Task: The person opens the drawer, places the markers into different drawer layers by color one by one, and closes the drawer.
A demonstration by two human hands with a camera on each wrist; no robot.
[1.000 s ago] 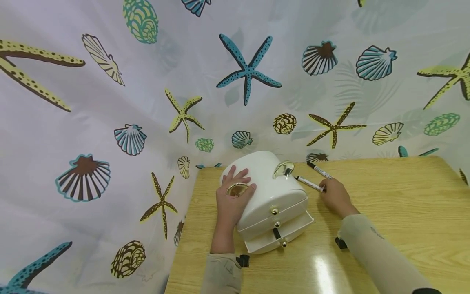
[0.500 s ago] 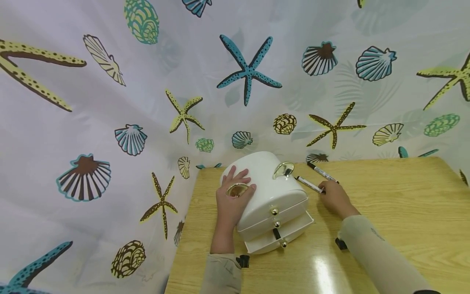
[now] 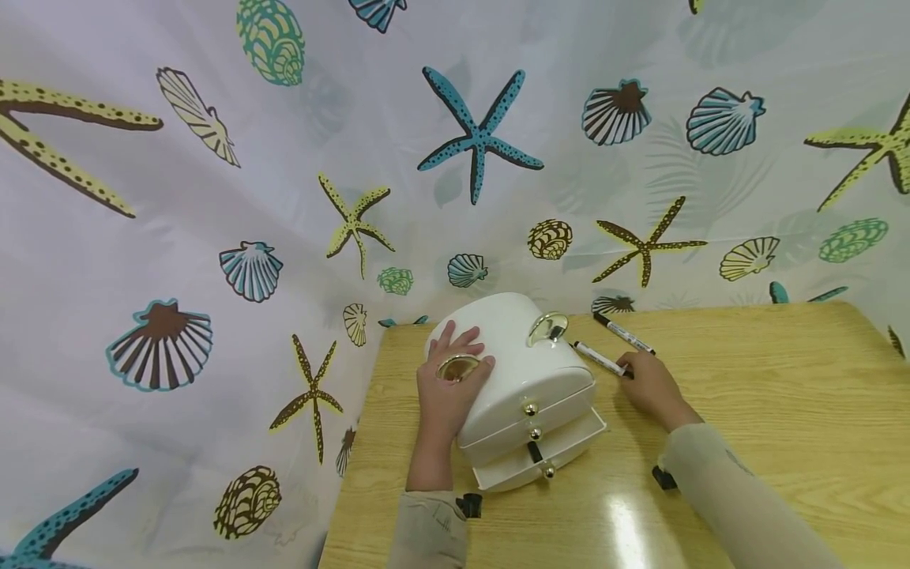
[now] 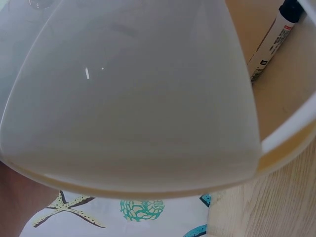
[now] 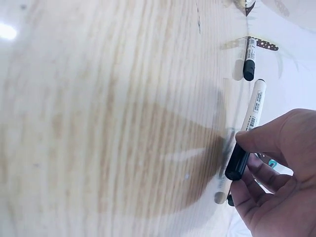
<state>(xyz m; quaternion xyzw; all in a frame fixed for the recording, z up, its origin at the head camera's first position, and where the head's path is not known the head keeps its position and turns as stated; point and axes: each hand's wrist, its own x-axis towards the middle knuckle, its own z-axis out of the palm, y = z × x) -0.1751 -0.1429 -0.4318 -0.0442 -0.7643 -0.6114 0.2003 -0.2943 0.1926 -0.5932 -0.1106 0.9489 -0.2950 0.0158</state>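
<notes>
A white rounded box with gold handles and small drawers stands on the wooden table. My left hand rests on its top, fingers spread around one gold handle. The lowest drawer is pulled out, and a marker with a black cap lies in it. To the right of the box, my right hand pinches the black-capped end of a white marker between thumb and fingers. Just behind it lies another white marker with black ends.
A light curtain printed with starfish and shells hangs behind and to the left of the table. A second gold handle rises from the right part of the box top.
My right hand has drawn slightly back toward me, uncovering the near end of the rear marker. The left hand and the box stay where they were.
</notes>
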